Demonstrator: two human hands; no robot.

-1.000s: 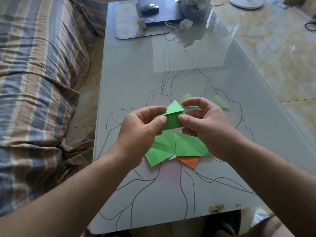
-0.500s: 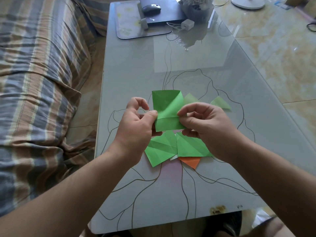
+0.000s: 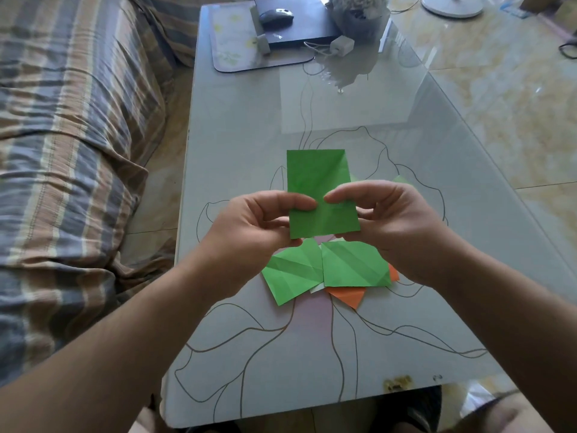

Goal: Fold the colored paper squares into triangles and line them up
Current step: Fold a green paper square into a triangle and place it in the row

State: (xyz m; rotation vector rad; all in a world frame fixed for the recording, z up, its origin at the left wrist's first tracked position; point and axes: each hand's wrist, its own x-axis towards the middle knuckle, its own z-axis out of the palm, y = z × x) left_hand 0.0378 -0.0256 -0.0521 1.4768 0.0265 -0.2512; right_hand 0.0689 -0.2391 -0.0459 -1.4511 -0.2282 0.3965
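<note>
A green paper sheet (image 3: 318,185), unfolded flat and creased, stands upright above the glass table (image 3: 343,354). My left hand (image 3: 253,226) pinches its lower left edge and my right hand (image 3: 393,220) pinches its lower right edge. Beneath my hands lie two creased green squares, one on the left (image 3: 293,273) and one on the right (image 3: 352,267), over orange paper (image 3: 349,296) and a sliver of white paper. Pale green folded pieces (image 3: 401,179) peek out behind my right hand, mostly hidden.
A striped sofa (image 3: 71,145) runs along the table's left side. At the far end sit a mat (image 3: 237,45), a black box with a mouse (image 3: 276,14), a white charger (image 3: 342,45) and a grey pot. A tiled floor lies to the right.
The green paper went from a folded triangle to fully opened and flat, and I have raised it a little. Both hands shifted their pinch to its lower edges.
</note>
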